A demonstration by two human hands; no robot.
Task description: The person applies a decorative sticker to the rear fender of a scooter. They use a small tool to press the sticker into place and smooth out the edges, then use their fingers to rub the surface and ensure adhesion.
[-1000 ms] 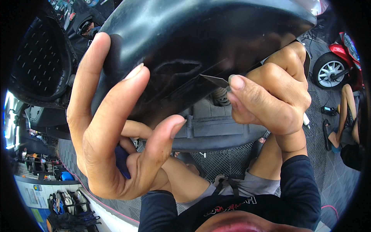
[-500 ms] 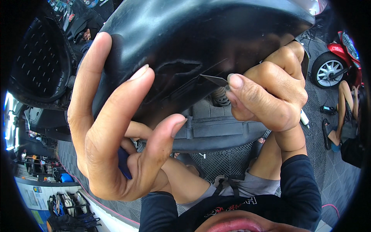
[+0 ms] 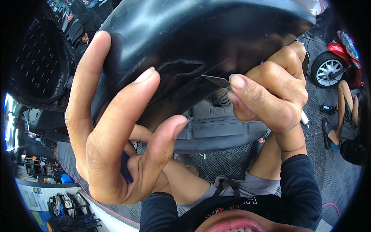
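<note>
A glossy black curved body panel (image 3: 232, 34), seemingly from a scooter, fills the upper middle. It has a dark recess (image 3: 181, 67) with a line-like edge below it. My right hand (image 3: 274, 87) pinches a thin, pointed metal blade (image 3: 215, 80) between thumb and forefinger, its tip at the panel near the recess's right end. The other fingers of that hand are curled beside the panel's lower edge. My left hand (image 3: 116, 135) is on the left, two fingers extended towards the panel and the thumb apart. Its remaining fingers curl around a dark blue thing (image 3: 125, 168), mostly hidden.
Below the panel is a black plastic part (image 3: 228, 131) with a coil spring (image 3: 221, 96). A black scooter seat-like part (image 3: 38, 58) stands left. At right are a red scooter's wheel (image 3: 328, 69) and a seated person's leg (image 3: 343, 104). A white tool (image 3: 305, 119) shows beyond my right wrist.
The middle finger and thumb of my left hand have shifted slightly right. My right hand and the blade have barely moved, the tip a touch further right.
</note>
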